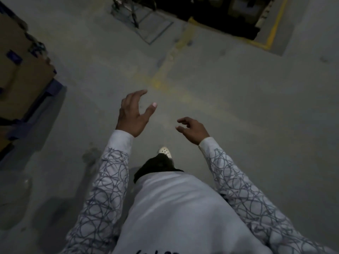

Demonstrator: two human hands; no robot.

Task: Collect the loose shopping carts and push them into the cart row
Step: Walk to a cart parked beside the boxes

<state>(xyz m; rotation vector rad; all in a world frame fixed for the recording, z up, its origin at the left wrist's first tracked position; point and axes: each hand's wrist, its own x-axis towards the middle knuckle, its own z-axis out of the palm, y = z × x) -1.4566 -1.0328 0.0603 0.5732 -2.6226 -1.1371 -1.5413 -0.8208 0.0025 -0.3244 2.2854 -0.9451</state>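
Closest thing is the person's white sweatshirt [174,208], filling the bottom of the view, with scribble-patterned sleeves [108,180] running up to both hands. Everything else I'll place off the faded yellow floor marking [157,83], the cross-shaped bit of paint on the grey concrete floor [256,107].

The left hand [132,114] hangs in the air just below that marking and a little to its left. Its fingers are spread and loosely curved, thumb sticking out, and it has hold of nothing. The right hand [192,129] is below and to the right of the marking, lower than the left one, fingers loosely curled, also empty. The two hands are apart and neither touches anything.

Straight below the marking, between the sleeves, a pale perforated shoe [165,152] pokes out from a dark trouser leg [157,165].

The shopping cart [134,17]: well above the marking, at the top edge, there's a thin metal frame that looks like a cart's lower part, but it's cut off and blurry, so I can't say for sure. It's well apart from both hands.

Far left of the marking are cardboard boxes [23,70] on a blue pallet [53,88].
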